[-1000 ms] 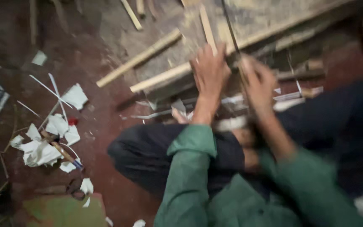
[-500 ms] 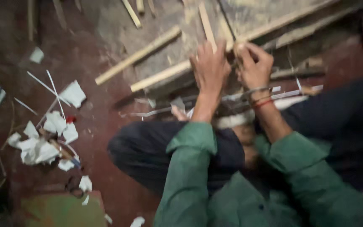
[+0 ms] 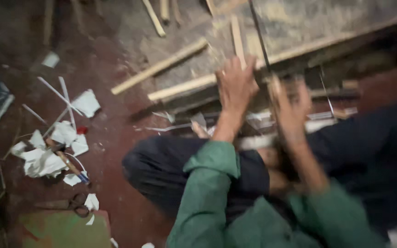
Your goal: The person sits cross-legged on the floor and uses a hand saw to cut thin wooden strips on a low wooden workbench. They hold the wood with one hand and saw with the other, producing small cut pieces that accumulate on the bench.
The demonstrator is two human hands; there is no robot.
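Both hands are up over the wood strips (image 3: 180, 87): left hand (image 3: 236, 85) curled around a thin dark rod (image 3: 259, 34), right hand (image 3: 292, 108) too blurry to tell its grip.

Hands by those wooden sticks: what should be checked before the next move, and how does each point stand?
1. Left hand in view, raised over the wooden sticks: ok.
2. Right hand sharp enough to read its grip: not ok, blurred.
3. What either hand holds: cannot tell.
4. Thin dark rod between the hands, held or free: cannot tell.
5. Floor to the left free of clutter: not ok, paper scraps and scissors lie there.
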